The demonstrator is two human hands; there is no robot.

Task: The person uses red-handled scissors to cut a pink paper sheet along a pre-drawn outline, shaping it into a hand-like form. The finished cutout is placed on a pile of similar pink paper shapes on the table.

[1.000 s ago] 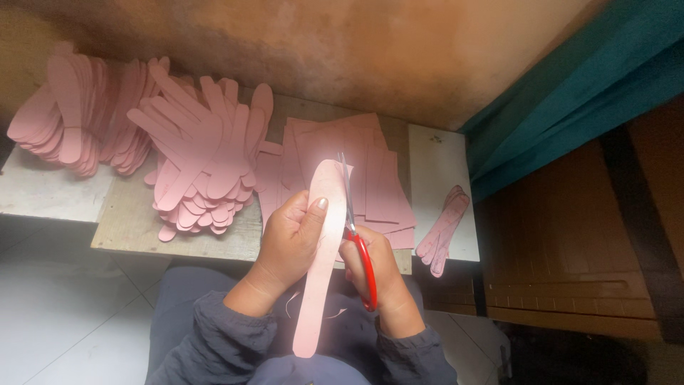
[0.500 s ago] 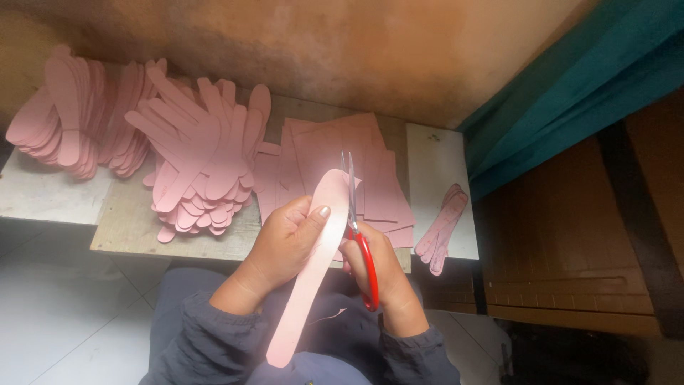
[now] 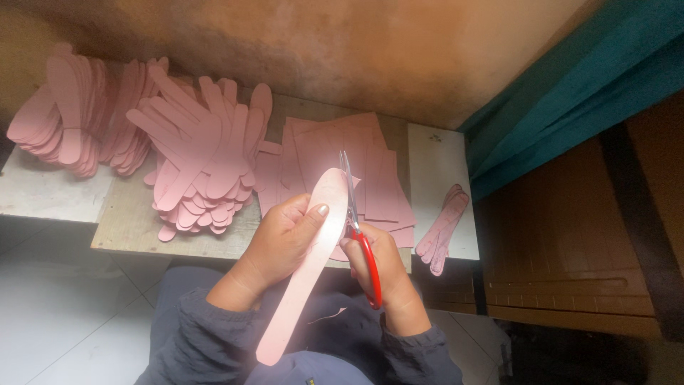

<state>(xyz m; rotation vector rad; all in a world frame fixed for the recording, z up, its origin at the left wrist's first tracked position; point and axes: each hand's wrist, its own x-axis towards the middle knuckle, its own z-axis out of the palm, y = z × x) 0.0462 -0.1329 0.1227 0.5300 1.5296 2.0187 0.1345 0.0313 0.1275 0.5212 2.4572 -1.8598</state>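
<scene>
My left hand (image 3: pixel 281 239) grips a long pink insole-shaped cutout (image 3: pixel 306 267) that slants from my lap up toward the bench. My right hand (image 3: pixel 381 267) holds red-handled scissors (image 3: pixel 360 221), whose metal blades run along the cutout's right edge near its rounded top. A thin pink offcut strip (image 3: pixel 328 315) hangs below, over my lap. Both hands are in front of the low bench.
On the wooden bench (image 3: pixel 135 228) lie a stack of pink rectangular sheets (image 3: pixel 335 153), a fanned heap of cut pink insoles (image 3: pixel 203 171), and more piles at far left (image 3: pixel 68 117). A few cutouts (image 3: pixel 443 227) rest on the white slab at right. Teal cloth (image 3: pixel 577 93) hangs right.
The cutout has swung its lower end further to the left in my left hand, and the scissors stay at its upper right edge.
</scene>
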